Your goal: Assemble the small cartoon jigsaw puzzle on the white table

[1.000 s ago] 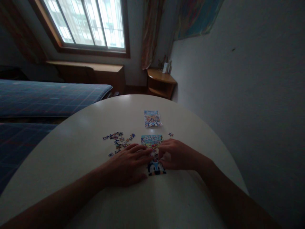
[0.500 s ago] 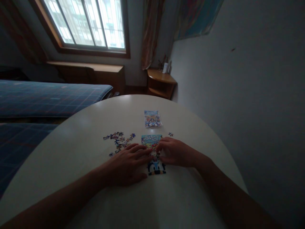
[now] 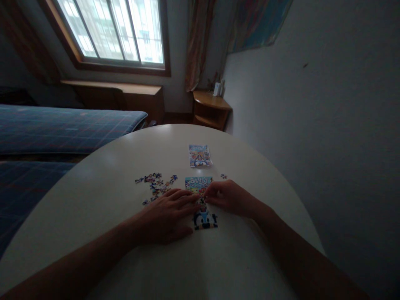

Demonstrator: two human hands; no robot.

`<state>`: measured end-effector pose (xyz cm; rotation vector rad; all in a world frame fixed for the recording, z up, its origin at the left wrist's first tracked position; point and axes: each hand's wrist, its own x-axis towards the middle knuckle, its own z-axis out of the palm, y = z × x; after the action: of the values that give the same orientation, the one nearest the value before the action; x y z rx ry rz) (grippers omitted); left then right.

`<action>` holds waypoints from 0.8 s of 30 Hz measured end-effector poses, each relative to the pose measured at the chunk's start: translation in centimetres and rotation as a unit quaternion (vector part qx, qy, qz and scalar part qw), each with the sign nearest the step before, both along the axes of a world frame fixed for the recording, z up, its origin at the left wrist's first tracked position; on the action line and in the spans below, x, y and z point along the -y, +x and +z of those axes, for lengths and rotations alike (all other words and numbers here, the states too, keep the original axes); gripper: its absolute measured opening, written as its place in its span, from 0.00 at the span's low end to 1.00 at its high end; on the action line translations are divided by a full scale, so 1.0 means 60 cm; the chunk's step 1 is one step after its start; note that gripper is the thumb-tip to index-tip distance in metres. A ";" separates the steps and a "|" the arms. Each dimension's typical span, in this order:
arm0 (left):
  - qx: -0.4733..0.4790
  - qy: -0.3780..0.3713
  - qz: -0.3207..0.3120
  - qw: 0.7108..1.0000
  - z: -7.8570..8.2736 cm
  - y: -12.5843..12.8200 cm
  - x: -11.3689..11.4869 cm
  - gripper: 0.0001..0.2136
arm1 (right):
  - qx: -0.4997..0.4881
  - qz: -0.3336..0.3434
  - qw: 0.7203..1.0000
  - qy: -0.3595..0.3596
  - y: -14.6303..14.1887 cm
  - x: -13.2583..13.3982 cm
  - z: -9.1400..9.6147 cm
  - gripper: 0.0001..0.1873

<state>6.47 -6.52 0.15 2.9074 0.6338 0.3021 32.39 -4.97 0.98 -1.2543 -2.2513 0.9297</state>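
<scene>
A partly assembled jigsaw puzzle lies on the round white table, its top strip showing letters and its lower part a blue cartoon face. My left hand rests flat with its fingers stretched over the puzzle's left side. From the right, my right hand bends its thumb and forefinger together at the puzzle's middle, pinching what looks like a small puzzle piece. Loose puzzle pieces are scattered left of the puzzle, partly behind my left hand. One lone piece sits beyond my right hand.
A printed picture sheet with matching artwork lies farther back on the white table. Left of the table is a blue plaid mattress. A wooden corner shelf stands behind it, and a wall runs along the right.
My right thumb and forefinger have drawn closer together and shifted slightly left over the puzzle's middle. My left hand stays in place.
</scene>
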 end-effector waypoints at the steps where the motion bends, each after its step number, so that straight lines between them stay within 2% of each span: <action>1: 0.003 0.000 -0.001 1.000 0.000 0.000 0.000 0.27 | 0.001 -0.003 1.000 0.003 -0.002 0.000 0.000 0.05; 14: 0.026 0.000 -0.006 1.000 -0.003 -0.002 0.000 0.28 | 0.042 -0.013 0.998 0.042 -0.015 0.005 0.002 0.04; 24: 0.013 -0.002 -0.001 1.000 0.004 0.000 0.001 0.29 | 0.077 0.019 0.992 0.097 -0.014 0.002 0.001 0.04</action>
<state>6.44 -6.59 0.40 2.8946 0.6268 0.3368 31.58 -5.08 1.02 -1.2360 -2.4240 0.6260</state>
